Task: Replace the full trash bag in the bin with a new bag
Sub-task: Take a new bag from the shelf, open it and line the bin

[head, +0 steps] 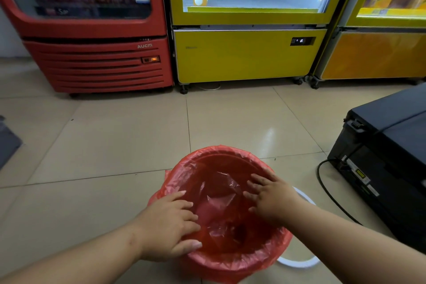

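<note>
Head view: the left grip (170,223) lies flat and wide on the near-left rim of the red trash bag (221,205), its straight fingers reaching over the edge into the opening. The right grip (269,196) is just as wide, fingers spread, pressing the film on the bag's inner right wall. Neither holds anything. The bag sits between and beneath both grips, its mouth folded out over a bin that the film hides. Crumpled film lies loose inside.

Under the right grip's forearm a white ring (299,263) lies on the floor, partly behind the bag. Farther right of that grip stands a black machine (380,157), with a black cable (332,193) curving down beside it. Nothing stands between the grips and the bag.

The floor (119,136) is glossy beige tile. Ahead of both grips, well apart from them, three display coolers stand in a row: a red cooler (99,67) ahead of the left grip, a yellow cooler (249,55) straight ahead, and an orange cooler (373,55) ahead of the right.

The red cooler reads "AUCM"; the bottle labels behind its glass are too blurred to read. A small dark display on the yellow cooler shows digits that I cannot make out.
</note>
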`<action>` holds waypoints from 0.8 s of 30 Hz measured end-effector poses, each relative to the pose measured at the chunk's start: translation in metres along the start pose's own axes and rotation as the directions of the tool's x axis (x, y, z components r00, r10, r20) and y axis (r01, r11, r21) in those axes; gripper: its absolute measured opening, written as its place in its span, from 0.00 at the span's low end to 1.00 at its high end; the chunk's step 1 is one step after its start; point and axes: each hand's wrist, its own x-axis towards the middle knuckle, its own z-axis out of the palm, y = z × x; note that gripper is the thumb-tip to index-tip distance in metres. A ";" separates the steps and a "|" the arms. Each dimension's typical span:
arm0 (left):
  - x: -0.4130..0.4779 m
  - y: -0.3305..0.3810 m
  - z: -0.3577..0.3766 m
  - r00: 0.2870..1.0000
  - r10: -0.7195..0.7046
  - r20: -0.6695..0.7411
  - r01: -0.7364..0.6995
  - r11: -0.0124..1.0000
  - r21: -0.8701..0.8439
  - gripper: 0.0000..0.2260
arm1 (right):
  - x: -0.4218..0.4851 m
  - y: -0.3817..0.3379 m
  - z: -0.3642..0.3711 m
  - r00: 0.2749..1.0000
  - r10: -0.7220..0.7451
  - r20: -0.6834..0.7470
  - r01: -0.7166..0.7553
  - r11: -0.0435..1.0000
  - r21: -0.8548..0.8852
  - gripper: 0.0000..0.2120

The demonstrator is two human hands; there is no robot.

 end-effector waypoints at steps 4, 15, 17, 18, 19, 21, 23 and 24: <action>0.000 0.000 -0.007 0.999 -0.027 -0.029 0.027 1.000 0.000 0.21 | -0.003 0.001 -0.009 0.974 0.005 -0.227 0.037 0.983 0.180 0.25; 0.098 0.020 -0.050 0.909 -0.294 -0.296 0.298 0.954 -0.032 0.26 | -0.010 0.079 0.022 0.661 0.674 -0.330 -0.320 0.651 0.688 0.23; 0.121 0.031 -0.056 0.897 -0.315 -0.310 0.327 0.945 -0.013 0.26 | -0.011 0.090 0.040 0.635 0.732 -0.247 -0.386 0.578 0.719 0.24; 0.132 0.037 -0.058 0.893 -0.327 -0.310 0.340 0.940 -0.011 0.26 | -0.013 0.094 0.050 0.619 0.758 -0.206 -0.415 0.538 0.734 0.24; 0.142 0.044 -0.059 0.890 -0.338 -0.307 0.349 0.937 -0.017 0.26 | -0.015 0.097 0.061 0.604 0.779 -0.166 -0.440 0.500 0.746 0.25; 0.163 0.057 -0.059 0.887 -0.352 -0.299 0.358 0.933 -0.034 0.27 | -0.019 0.100 0.082 0.591 0.801 -0.090 -0.471 0.434 0.768 0.25; 0.181 0.068 -0.057 0.891 -0.343 -0.297 0.352 0.936 -0.027 0.27 | -0.021 0.102 0.104 0.591 0.807 -0.012 -0.496 0.375 0.783 0.24; 0.189 0.073 -0.057 0.893 -0.337 -0.297 0.346 0.938 -0.021 0.27 | -0.021 0.102 0.115 0.592 0.806 0.027 -0.509 0.348 0.787 0.25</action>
